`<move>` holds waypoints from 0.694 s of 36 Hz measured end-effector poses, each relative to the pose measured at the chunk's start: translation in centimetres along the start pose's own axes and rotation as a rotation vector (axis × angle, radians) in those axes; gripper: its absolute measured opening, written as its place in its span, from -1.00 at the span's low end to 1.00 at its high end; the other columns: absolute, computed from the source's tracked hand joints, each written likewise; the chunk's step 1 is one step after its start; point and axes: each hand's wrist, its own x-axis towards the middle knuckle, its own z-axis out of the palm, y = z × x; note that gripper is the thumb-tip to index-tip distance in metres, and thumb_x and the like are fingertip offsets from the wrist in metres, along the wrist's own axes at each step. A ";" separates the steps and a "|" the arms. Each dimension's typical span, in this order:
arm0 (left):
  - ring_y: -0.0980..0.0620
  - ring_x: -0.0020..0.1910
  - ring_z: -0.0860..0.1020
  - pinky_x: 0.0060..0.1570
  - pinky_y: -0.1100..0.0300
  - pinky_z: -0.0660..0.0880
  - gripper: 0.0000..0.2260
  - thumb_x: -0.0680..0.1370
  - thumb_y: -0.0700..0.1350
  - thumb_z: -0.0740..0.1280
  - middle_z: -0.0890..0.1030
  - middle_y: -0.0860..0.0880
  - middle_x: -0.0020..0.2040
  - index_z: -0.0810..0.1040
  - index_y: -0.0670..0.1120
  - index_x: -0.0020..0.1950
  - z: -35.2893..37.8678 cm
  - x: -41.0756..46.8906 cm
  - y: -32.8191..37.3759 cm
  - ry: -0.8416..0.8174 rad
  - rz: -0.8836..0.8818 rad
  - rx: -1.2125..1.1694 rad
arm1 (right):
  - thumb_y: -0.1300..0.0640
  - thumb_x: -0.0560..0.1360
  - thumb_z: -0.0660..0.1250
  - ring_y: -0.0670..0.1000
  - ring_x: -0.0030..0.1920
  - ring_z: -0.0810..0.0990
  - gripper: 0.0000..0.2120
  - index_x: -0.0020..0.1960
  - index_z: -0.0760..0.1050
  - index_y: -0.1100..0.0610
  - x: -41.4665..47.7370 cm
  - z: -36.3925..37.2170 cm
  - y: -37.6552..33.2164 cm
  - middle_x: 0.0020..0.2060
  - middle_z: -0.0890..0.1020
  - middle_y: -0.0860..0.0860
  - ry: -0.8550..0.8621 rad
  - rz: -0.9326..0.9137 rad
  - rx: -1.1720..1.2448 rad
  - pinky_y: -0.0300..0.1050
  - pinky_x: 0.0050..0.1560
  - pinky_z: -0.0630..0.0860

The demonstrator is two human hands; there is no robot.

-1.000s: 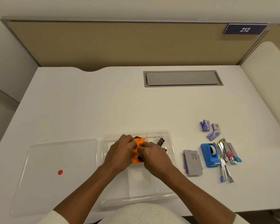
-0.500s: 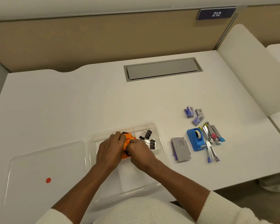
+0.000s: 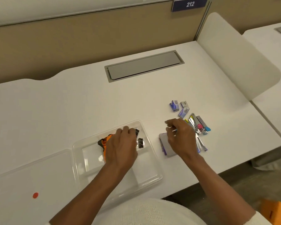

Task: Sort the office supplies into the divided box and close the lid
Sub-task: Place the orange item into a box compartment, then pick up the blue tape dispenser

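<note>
A clear divided box [image 3: 150,169] sits at the desk's near edge, and its lid [image 3: 31,176] lies flat to the left. My left hand [image 3: 122,145] lies inside the box on an orange and black tool [image 3: 104,141], beside black binder clips [image 3: 140,142] in a far compartment. My right hand [image 3: 181,138] is curled over the loose supplies to the right and hides the blue tape dispenser. Partly under it lies a grey flat box [image 3: 166,147]. Small staple boxes [image 3: 179,107] and a bunch of clippers and cutters [image 3: 199,124] lie further right.
A grey cable hatch [image 3: 143,65] is set into the white desk behind the work area. A beige partition runs along the back. A white divider panel [image 3: 237,56] stands at the right. The lid carries a red dot [image 3: 35,195].
My right hand has left the orange tool in the box and moved right over the pile of supplies. My left hand stays on the tool. The view has swung to the right.
</note>
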 end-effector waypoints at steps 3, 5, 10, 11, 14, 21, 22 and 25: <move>-0.10 0.05 0.53 -0.16 0.05 0.42 -0.75 0.50 0.01 0.50 0.59 -0.06 0.04 0.57 -0.09 0.05 0.8 1.7 3.1 -0.037 0.146 -0.120 | 0.20 0.47 0.48 0.09 0.05 0.62 -0.62 0.27 0.55 0.08 0.9 -1.0 2.9 0.07 0.64 0.08 -0.050 0.088 -0.152 0.09 -0.05 0.64; -0.13 0.17 0.48 0.07 0.00 0.46 -0.67 0.54 0.07 0.46 0.56 -0.09 0.15 0.56 -0.11 0.17 1.4 2.8 5.2 -0.067 0.228 -0.167 | 0.16 0.46 0.50 0.18 0.17 0.55 -0.55 0.32 0.52 0.11 1.2 -1.4 4.4 0.12 0.60 0.14 -0.082 0.131 -0.251 0.09 -0.05 0.60; -0.18 0.24 0.46 0.18 -0.05 0.44 -0.42 0.46 0.18 0.51 0.54 -0.17 0.23 0.49 -0.19 0.29 3.9 4.8 10.3 -0.156 0.359 -0.107 | 0.03 0.43 0.54 0.21 0.27 0.47 -0.40 0.42 0.45 0.05 1.4 -1.4 6.8 0.19 0.56 0.16 -0.189 0.193 -0.391 0.16 -0.06 0.62; -0.19 0.25 0.46 0.19 -0.06 0.44 -0.37 0.44 0.18 0.53 0.53 -0.19 0.25 0.47 -0.20 0.31 4.4 5.1 11.0 -0.184 0.370 -0.087 | 0.00 0.42 0.55 0.21 0.28 0.47 -0.37 0.43 0.44 0.04 1.4 -1.3 7.2 0.21 0.56 0.16 -0.216 0.206 -0.396 0.16 -0.02 0.62; -0.21 0.24 0.47 0.21 -0.07 0.45 -0.27 0.38 0.18 0.58 0.50 -0.22 0.26 0.44 -0.22 0.35 5.5 5.7 12.4 -0.260 0.378 -0.041 | -0.05 0.42 0.55 0.21 0.27 0.51 -0.32 0.47 0.39 0.02 1.5 -1.0 7.7 0.25 0.57 0.15 -0.282 0.215 -0.405 0.15 0.04 0.61; -0.22 0.17 0.48 0.15 -0.10 0.47 -0.28 0.34 0.07 0.61 0.49 -0.25 0.25 0.39 -0.21 0.35 7.5 5.8 13.2 -0.351 0.362 0.028 | -0.01 0.46 0.53 0.16 0.21 0.57 -0.32 0.49 0.33 0.00 1.6 -0.7 8.1 0.25 0.57 0.14 -0.324 0.174 -0.464 0.06 0.00 0.63; -0.22 0.18 0.47 0.15 -0.11 0.47 -0.29 0.35 0.04 0.60 0.48 -0.25 0.26 0.39 -0.20 0.35 7.5 5.9 13.3 -0.354 0.354 0.029 | -0.01 0.46 0.53 0.16 0.20 0.57 -0.32 0.49 0.33 0.01 1.6 -0.7 8.1 0.25 0.56 0.14 -0.328 0.171 -0.466 0.06 0.00 0.63; -0.22 0.23 0.43 0.12 -0.10 0.47 -0.32 0.36 -0.06 0.59 0.43 -0.23 0.28 0.37 -0.19 0.36 7.2 6.2 13.6 -0.373 0.335 0.009 | -0.01 0.46 0.52 0.16 0.21 0.57 -0.32 0.50 0.32 0.01 1.7 -0.7 8.3 0.27 0.55 0.14 -0.340 0.159 -0.475 0.05 0.02 0.62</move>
